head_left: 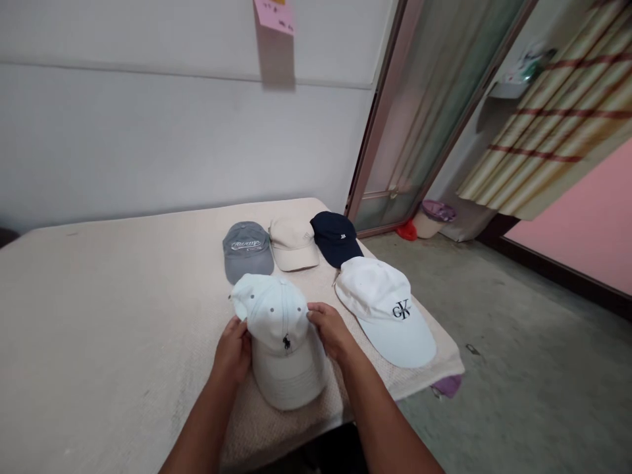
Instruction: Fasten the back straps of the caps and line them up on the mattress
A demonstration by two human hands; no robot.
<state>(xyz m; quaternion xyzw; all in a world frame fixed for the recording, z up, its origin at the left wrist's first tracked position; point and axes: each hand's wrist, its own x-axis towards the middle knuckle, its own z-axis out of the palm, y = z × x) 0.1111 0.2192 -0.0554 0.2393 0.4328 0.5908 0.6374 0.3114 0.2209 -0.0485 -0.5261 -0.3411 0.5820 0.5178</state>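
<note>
A pale baseball cap [281, 329] with a small dark horse-rider emblem is between my two hands, its brim pointing toward me. My left hand [236, 349] grips its left edge, and my right hand [328, 329] pinches the right edge with the thumb on top. Just behind it lie a grey cap [247, 253] with white lettering, a beige cap [295, 243] and a navy cap [338, 238] in a row. To the right of my right hand sits a white cap [382, 303] with black "CK"-like letters, brim toward the table's corner.
The caps rest on a surface covered by a cream cloth [123, 316], with a white wall [172, 145] behind. Right of its edge is grey floor [518, 368]. A lined waste bin [432, 220] stands by a framed glass door [419, 112]; a striped curtain [557, 118] hangs farther right.
</note>
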